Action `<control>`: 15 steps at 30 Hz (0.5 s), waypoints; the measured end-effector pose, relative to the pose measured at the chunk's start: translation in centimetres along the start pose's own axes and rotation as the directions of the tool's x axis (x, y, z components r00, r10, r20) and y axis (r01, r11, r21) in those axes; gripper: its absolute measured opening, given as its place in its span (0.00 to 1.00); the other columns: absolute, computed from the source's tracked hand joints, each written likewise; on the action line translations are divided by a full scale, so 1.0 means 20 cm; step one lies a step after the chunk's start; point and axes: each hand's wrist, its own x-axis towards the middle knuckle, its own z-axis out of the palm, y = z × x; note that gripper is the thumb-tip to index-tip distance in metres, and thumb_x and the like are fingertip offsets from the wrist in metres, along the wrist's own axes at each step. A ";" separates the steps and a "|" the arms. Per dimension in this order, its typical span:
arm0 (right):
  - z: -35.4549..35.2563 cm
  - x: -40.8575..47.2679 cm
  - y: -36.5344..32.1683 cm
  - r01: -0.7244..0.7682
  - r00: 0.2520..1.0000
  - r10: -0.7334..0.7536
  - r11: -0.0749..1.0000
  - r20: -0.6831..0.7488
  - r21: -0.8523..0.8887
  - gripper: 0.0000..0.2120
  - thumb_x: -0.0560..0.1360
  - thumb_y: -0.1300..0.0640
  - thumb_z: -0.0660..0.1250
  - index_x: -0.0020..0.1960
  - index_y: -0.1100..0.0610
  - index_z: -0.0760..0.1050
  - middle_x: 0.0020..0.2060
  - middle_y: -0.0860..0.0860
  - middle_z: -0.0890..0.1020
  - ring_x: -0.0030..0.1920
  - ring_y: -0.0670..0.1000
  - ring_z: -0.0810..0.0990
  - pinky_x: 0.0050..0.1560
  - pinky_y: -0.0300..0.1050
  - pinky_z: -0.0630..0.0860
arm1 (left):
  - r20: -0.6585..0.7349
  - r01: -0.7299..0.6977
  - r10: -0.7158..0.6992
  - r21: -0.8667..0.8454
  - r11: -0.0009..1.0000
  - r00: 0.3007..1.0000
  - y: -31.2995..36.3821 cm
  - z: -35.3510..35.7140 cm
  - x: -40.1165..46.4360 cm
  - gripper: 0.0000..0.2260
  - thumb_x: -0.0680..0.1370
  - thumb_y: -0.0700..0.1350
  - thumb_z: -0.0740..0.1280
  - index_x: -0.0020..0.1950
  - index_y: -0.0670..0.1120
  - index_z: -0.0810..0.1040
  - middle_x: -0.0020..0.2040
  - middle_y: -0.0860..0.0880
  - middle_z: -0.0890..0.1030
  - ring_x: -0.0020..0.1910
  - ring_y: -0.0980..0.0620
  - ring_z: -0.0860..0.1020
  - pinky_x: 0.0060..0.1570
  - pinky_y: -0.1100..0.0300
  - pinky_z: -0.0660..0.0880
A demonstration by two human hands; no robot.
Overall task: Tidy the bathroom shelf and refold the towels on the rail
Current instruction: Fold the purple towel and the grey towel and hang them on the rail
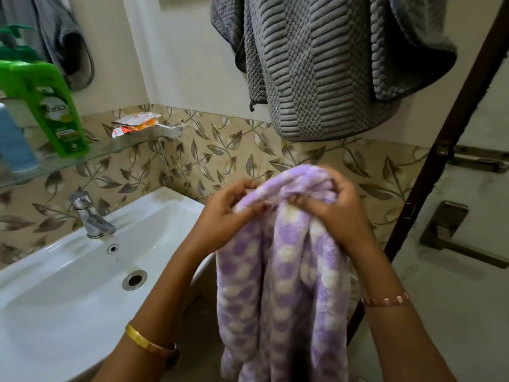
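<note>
I hold a purple and white checked towel in front of me, bunched at the top and hanging down in folds. My left hand pinches its upper left edge. My right hand grips the bunched top on the right. Above, a grey textured towel hangs crumpled against the wall; the rail is hidden. On the left a glass shelf carries a green bottle, a blue container and torn orange and white sachets.
A white sink with a chrome tap sits at lower left, just beside the towel. A brown-framed door with a handle and a bolt stands at right. Another grey cloth hangs at upper left.
</note>
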 end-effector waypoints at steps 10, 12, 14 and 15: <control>-0.09 0.00 0.00 -0.015 0.931 0.075 0.986 0.357 -0.167 0.22 0.57 0.54 0.79 0.47 0.39 0.76 0.41 0.39 0.83 0.43 0.37 0.80 0.44 0.31 0.75 | -0.127 0.012 -0.004 0.064 0.998 0.992 -0.08 -0.01 -0.05 0.08 0.73 0.38 0.67 0.38 0.51 0.78 0.32 0.57 0.78 0.32 0.62 0.73 0.32 0.71 0.69; -0.01 -0.04 0.02 -0.024 0.839 0.142 0.974 0.525 -0.225 0.32 0.59 0.56 0.78 0.56 0.35 0.70 0.49 0.38 0.81 0.50 0.37 0.79 0.50 0.30 0.74 | -0.054 -0.058 0.069 0.183 0.981 0.996 0.00 0.00 0.01 0.06 0.69 0.40 0.64 0.34 0.50 0.76 0.29 0.54 0.76 0.30 0.60 0.70 0.30 0.66 0.67; 0.04 -0.06 0.01 -0.058 0.819 0.126 0.989 0.560 -0.138 0.37 0.62 0.59 0.78 0.62 0.36 0.64 0.56 0.35 0.77 0.57 0.35 0.76 0.53 0.27 0.71 | -0.020 -0.106 0.117 0.293 0.950 0.993 0.05 -0.01 0.05 0.05 0.69 0.39 0.65 0.34 0.46 0.74 0.29 0.50 0.75 0.30 0.57 0.71 0.31 0.63 0.67; 0.05 -0.06 0.01 -0.092 0.821 0.119 0.993 0.558 -0.076 0.37 0.63 0.60 0.77 0.63 0.37 0.64 0.58 0.34 0.76 0.60 0.35 0.74 0.54 0.26 0.70 | -0.009 -0.129 0.138 0.305 0.944 0.990 0.06 -0.02 0.06 0.09 0.70 0.37 0.66 0.33 0.47 0.73 0.29 0.53 0.74 0.30 0.60 0.70 0.31 0.65 0.66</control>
